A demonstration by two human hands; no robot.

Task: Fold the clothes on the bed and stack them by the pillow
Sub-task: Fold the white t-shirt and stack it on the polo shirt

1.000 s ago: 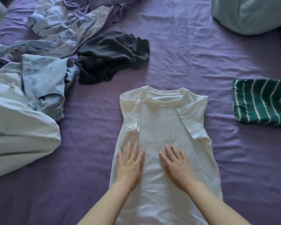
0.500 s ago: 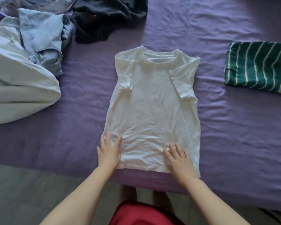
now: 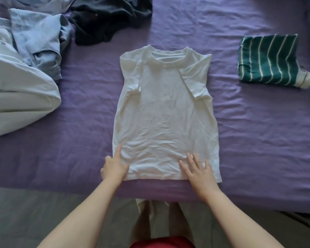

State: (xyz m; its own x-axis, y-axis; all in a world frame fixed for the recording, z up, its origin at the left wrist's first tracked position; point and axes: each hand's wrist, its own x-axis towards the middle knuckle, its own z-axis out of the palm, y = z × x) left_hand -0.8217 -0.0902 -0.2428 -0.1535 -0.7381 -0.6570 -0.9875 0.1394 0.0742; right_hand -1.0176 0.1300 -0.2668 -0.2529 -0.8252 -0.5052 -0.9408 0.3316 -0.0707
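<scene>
Step in hand: the white T-shirt (image 3: 164, 111) is being folded; it is lying flat and face-up on the purple bed sheet (image 3: 258, 140), collar away from the person, both sleeves already turned in over the chest.
Left hand: the left hand (image 3: 115, 167) is being placed at the near-left corner of the hem, index finger stretched along the shirt's edge; the other fingers are being curled at the corner, and whether cloth is being pinched cannot be told.
Right hand: the right hand (image 3: 198, 170) is being laid flat on the hem near the right corner, fingers straight and spread, nothing being gripped.
Progress: one folded piece, the green striped top (image 3: 268, 59), is lying well apart to the right; the pale blue jeans (image 3: 38, 38), a dark garment (image 3: 107, 18) and a light blue-white cloth (image 3: 18, 101) are lying unfolded at the left.
Next move, as judged: both hem corners are probably being readied for pinching, so the lower half can be carried up to the collar evenly.
Pillow: not being shown in view.
</scene>
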